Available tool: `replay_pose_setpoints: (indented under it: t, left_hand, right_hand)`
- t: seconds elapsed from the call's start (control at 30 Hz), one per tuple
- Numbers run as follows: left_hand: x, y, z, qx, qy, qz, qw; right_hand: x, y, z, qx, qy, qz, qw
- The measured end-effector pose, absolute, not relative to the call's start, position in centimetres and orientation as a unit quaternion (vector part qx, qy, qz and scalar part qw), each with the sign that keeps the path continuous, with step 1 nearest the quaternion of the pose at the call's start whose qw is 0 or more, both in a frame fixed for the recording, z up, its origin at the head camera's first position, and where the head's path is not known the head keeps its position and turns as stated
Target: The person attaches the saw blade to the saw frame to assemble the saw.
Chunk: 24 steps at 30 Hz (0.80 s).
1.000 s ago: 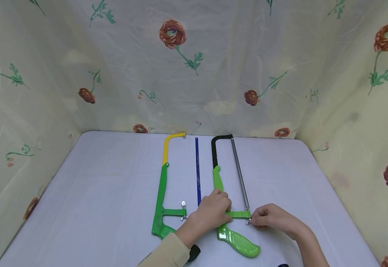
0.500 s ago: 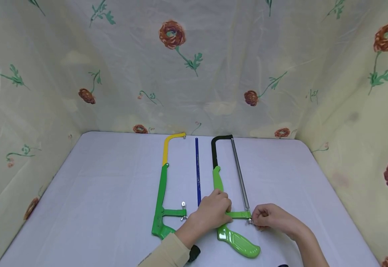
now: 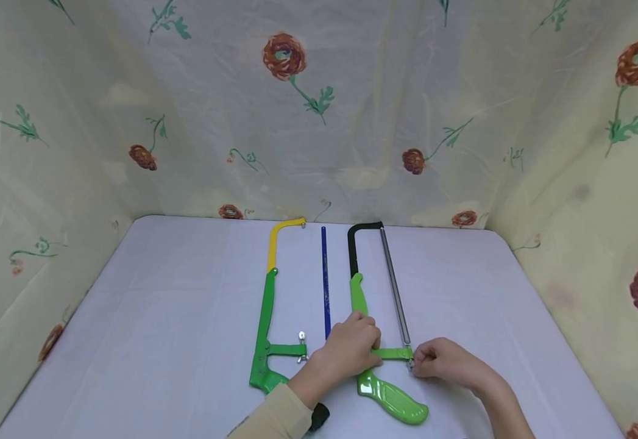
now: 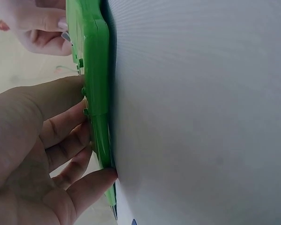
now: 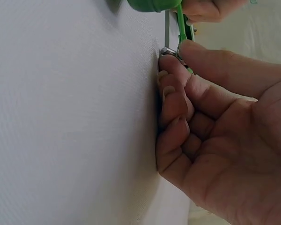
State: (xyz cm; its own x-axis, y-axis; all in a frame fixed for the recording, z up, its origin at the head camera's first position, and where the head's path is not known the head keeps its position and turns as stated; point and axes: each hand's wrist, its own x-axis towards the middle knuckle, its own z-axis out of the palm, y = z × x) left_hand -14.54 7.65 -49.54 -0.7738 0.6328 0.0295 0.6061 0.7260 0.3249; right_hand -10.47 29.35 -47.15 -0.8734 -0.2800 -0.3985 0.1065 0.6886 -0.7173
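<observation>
A hacksaw with a light green handle (image 3: 395, 399), a black front bow (image 3: 352, 250) and a grey blade (image 3: 395, 286) lies flat on the table. My left hand (image 3: 346, 347) holds its green frame (image 4: 97, 70) beside the cross arm, thumb and fingers on the two edges. At the cross arm's outer end, my right hand (image 3: 447, 363) pinches a small metal wing nut (image 5: 167, 50) between thumb and forefinger; the fingertips partly cover it. The other fingers of that hand are curled near the tabletop.
Left of the hands lies a second hacksaw (image 3: 264, 311), dark green with a yellow bow and no blade fitted; my left forearm covers part of its handle. A blue blade (image 3: 326, 280) lies between the saws. Floral curtains (image 3: 351, 122) enclose the white table (image 3: 187, 305).
The fingers of my right hand have shifted slightly around the wing nut, loosening a little and then closing on it again. My left hand and both saws have stayed in place.
</observation>
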Motion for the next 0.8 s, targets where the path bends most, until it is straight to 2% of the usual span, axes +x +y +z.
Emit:
replay_pose_setpoints:
  t: [0.8]
  left_hand:
    - [-14.7, 7.76, -49.86, 0.332, 0.929, 0.157, 0.04]
  right_hand:
    - [-10.85, 30.18, -47.56, -0.028, 0.862, -0.43, 0.267]
